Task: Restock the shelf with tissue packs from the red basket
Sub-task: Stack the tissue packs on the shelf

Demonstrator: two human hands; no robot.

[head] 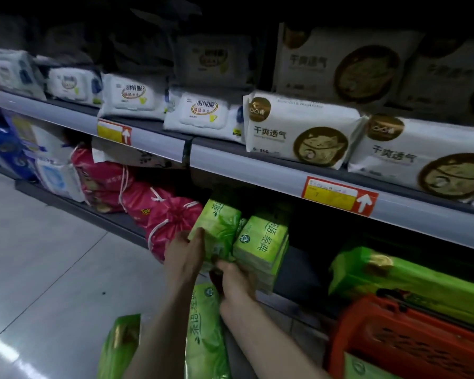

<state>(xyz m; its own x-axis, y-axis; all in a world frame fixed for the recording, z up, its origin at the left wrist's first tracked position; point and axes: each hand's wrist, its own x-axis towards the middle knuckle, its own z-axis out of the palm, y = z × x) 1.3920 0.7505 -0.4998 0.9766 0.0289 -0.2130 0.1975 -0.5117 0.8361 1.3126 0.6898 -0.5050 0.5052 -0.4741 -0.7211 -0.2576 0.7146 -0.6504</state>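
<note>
Two hands on one green tissue pack (219, 228), up-left of the red basket (394, 337): my left hand (186, 253) curls round its far edge, my right hand (236, 280) grips its bottom. A second pack (263, 242) touches it basket-side, pink bags (170, 220) crowd beyond, and there's open shelf (296, 269) toward the basket.

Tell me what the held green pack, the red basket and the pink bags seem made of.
Green pack: thin glossy plastic film, judging by its sheen and creases. Red basket: rigid moulded plastic, with a slotted lattice wall. Pink bags: probably soft plastic or fabric, gathered by white drawstrings; blur leaves it open.
</note>
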